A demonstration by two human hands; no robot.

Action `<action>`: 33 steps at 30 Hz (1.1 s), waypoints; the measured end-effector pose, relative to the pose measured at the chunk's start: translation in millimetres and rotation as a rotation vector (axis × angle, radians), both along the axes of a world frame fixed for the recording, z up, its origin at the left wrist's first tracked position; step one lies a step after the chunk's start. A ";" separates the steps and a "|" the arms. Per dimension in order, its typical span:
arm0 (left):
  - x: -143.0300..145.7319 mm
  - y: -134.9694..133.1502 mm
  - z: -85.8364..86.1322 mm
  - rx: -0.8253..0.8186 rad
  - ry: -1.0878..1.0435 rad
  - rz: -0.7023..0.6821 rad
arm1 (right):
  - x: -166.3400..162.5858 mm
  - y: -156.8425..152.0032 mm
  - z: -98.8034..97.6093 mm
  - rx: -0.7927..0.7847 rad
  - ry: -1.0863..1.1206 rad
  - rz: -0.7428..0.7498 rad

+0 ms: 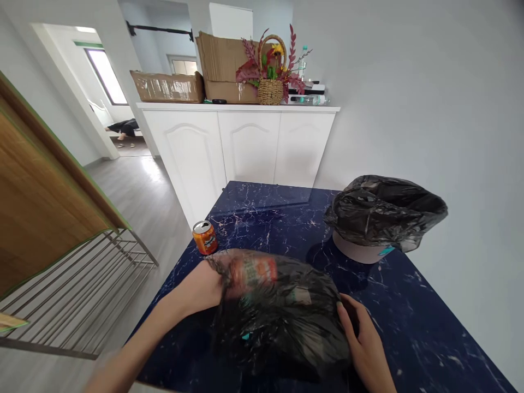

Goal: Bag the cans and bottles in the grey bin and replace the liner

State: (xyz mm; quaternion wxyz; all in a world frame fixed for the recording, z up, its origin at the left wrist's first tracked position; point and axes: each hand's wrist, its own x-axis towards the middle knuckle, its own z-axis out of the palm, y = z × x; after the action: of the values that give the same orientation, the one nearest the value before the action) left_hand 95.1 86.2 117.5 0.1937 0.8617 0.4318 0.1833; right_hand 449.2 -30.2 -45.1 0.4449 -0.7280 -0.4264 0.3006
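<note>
A thin black plastic bag (286,322) lies bulging on the table in front of me. My left hand (237,273) is inside its mouth, showing blurred through the film. Its fingers appear closed around a red-and-white printed item (262,270), whose kind the film and blur hide. Other pale and teal bits show dimly in the bag. At the bag's right side, my right hand (358,327) grips the film between thumb and fingers. An orange drink can (205,238) stands upright just beyond my left wrist, touched by neither hand.
A pale bin (356,251) lined with a black bag (385,210) stands at the right of the dark blue marbled table (262,213). Behind is a white cabinet (249,142) bearing cardboard boxes (225,65), a flower basket (271,91) and bottles. A metal rack (82,300) stands left.
</note>
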 end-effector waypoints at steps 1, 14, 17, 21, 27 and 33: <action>-14.0 -7.3 7.8 -0.023 0.043 0.048 | 0.3 -0.1 -0.7 -0.008 -0.001 0.000; -128.2 0.1 5.1 0.169 0.187 0.594 | 2.1 -1.8 -4.0 -0.068 -0.033 -0.002; -121.8 15.6 -7.4 0.124 0.231 0.608 | 1.0 -1.3 -1.5 -0.090 -0.009 0.001; -115.0 30.7 -19.1 0.073 0.261 0.598 | -0.5 0.0 3.6 -0.165 0.028 -0.020; -109.3 24.7 -32.6 0.124 0.268 0.625 | 0.0 -2.0 4.3 -0.145 0.009 -0.017; -85.4 -28.6 -47.8 0.449 0.142 0.429 | 1.5 -4.1 -1.7 -0.114 -0.059 -0.002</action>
State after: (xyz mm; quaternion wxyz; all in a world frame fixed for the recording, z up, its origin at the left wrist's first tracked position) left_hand 9.7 57.6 69.7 -0.0749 0.7828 0.5649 0.2500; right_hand 450.7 -34.3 -46.7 0.3899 -0.7612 -0.4209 0.3024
